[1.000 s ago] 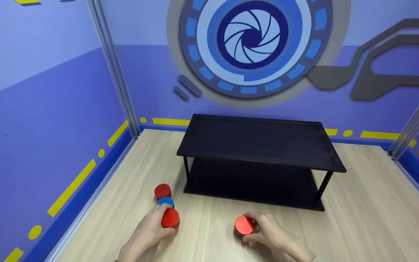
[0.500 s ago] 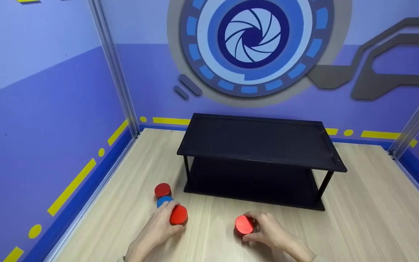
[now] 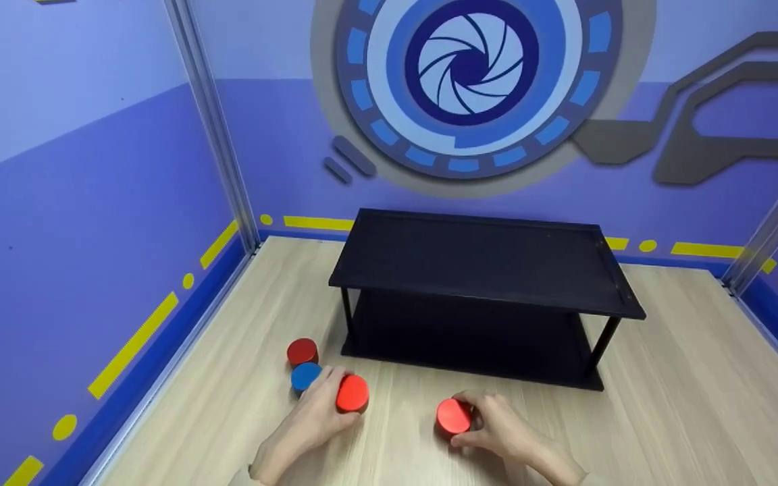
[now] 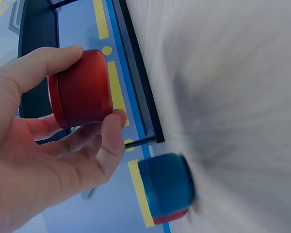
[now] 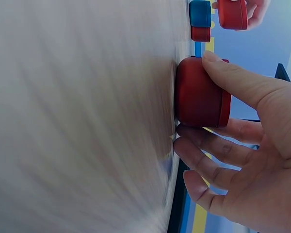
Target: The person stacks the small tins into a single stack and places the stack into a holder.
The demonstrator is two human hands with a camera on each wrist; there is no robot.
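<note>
head view: one red canister (image 3: 352,394) is being pinched between the thumb and curled fingers of the left hand (image 3: 318,410), raised off the wooden table (image 3: 399,445) near a blue canister (image 3: 305,378). a second red canister (image 3: 453,417) is being gripped on the table by the thumb and fingers of the right hand (image 3: 502,428), in front of the black shelf (image 3: 483,260).

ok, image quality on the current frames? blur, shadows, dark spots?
Head: mostly clear, though the black shelf's lower tier sinks into near-black; left wrist: tabletop smeared into soft streaks with a dark shadow band, left-held red tin fairly crisp; right wrist: tabletop streaky again, right-held red tin with readable edges.
</note>
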